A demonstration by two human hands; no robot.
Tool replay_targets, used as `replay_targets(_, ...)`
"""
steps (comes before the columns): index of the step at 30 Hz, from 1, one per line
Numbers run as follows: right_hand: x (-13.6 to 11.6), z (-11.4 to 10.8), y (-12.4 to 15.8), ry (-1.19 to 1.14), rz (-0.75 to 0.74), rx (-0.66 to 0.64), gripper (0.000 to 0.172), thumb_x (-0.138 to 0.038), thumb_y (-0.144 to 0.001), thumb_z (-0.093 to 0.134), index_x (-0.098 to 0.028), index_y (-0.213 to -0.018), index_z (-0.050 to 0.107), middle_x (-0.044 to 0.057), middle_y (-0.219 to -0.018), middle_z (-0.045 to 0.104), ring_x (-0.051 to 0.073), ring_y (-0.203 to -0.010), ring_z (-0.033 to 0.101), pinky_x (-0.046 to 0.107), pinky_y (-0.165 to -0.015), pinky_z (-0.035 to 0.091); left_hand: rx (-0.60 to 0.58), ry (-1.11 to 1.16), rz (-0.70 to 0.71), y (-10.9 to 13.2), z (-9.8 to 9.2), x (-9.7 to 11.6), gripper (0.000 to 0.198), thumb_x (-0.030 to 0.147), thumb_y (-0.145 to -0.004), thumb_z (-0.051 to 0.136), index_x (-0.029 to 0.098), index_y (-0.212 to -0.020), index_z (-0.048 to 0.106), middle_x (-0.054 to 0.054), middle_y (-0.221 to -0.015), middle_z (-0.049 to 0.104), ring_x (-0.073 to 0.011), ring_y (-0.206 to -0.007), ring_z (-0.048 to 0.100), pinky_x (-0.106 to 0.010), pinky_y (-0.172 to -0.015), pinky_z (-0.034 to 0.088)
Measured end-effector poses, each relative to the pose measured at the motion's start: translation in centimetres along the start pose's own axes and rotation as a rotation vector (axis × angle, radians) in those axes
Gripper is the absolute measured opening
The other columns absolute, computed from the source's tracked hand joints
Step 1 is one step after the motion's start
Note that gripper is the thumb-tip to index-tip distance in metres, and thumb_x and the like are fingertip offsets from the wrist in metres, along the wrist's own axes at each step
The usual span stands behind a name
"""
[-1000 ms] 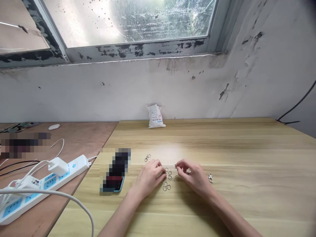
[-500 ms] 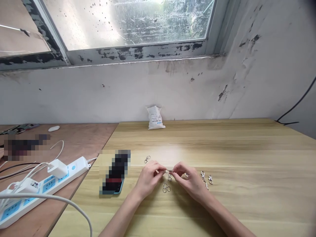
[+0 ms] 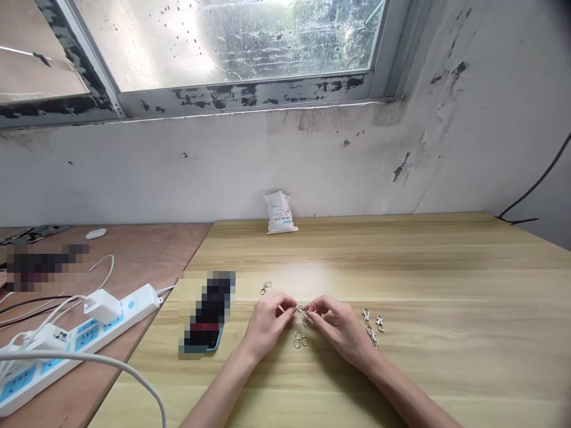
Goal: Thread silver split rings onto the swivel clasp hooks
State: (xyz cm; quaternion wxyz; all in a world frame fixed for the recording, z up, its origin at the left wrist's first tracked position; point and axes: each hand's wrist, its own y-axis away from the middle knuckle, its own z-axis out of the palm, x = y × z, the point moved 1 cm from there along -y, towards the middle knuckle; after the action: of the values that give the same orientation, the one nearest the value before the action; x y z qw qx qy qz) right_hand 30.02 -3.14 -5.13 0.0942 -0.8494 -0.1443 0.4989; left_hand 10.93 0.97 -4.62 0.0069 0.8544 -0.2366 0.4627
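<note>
- The left hand [image 3: 267, 322] has thumb and forefinger pinched on the left side of a small metal ring [image 3: 300, 308], which sits between both hands, in from the left edge of the table [image 3: 450, 279].
- The right hand [image 3: 342, 328] has its fingertips clamped on a small metal piece [image 3: 307, 310] right beside that ring; it is too small to identify.
- Just under the fingertips lie loose rings [image 3: 306, 323], partly hidden by the right hand; a cluster of three rings [image 3: 301, 339] lies closer to the table's near side.
- Three lobster clasps [image 3: 372, 336] lie near the right hand, on the side towards the table's right edge.
- A clasp with a ring [image 3: 266, 288] lies beyond the left hand, towards the far edge.
- A phone [image 3: 217, 340], mostly pixelated, lies near the table's left edge.
- A white packet [image 3: 281, 214] stands at the far edge, by the wall [image 3: 214, 172].
- Past the left edge, a power strip [image 3: 145, 297] lies on a brown tabletop [image 3: 147, 244].
</note>
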Motion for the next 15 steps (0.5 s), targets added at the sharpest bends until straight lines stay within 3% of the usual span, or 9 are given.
replay_targets(6, -0.35, -0.17, -0.11, 0.119, -0.073, 0.031, 0.017, -0.031, -0.093, 0.053, -0.021, -0.083, 0.064, 0.004, -0.083, 0.070, 0.019, -0.077, 0.064, 0.032, -0.072, 0.051, -0.022, 0.035, -0.004, -0.04, -0.12, 0.38, 0.012, 0.024, -0.086, 0.061, 0.018, -0.081, 0.069, -0.005, -0.085, 0.070, -0.0177, -0.079, 0.065, -0.028, -0.068, 0.053)
replay_targets(10, -0.15, -0.39, -0.17, 0.205, -0.170, 0.119, 0.015, -0.027, -0.093, 0.054, -0.022, -0.084, 0.066, 0.009, -0.105, 0.071, 0.024, -0.102, 0.063, 0.040, -0.086, 0.052, 0.009, -0.045, 0.074, -0.07, -0.30, 0.35, 0.007, 0.022, -0.084, 0.064, 0.020, -0.079, 0.068, -0.006, -0.100, 0.069, -0.0218, -0.099, 0.063, -0.039, -0.089, 0.051)
replay_targets(15, 0.03, -0.37, -0.13, 0.379, -0.281, 0.162, 0.017, -0.028, -0.092, 0.058, -0.025, -0.084, 0.072, 0.009, -0.147, 0.046, 0.034, -0.142, 0.029, 0.060, -0.103, 0.039, 0.041, -0.186, 0.121, 0.03, -0.35, -0.03, 0.006, 0.020, -0.083, 0.067, 0.021, -0.078, 0.069, -0.008, -0.128, 0.061, -0.0280, -0.130, 0.045, -0.053, -0.106, 0.039)
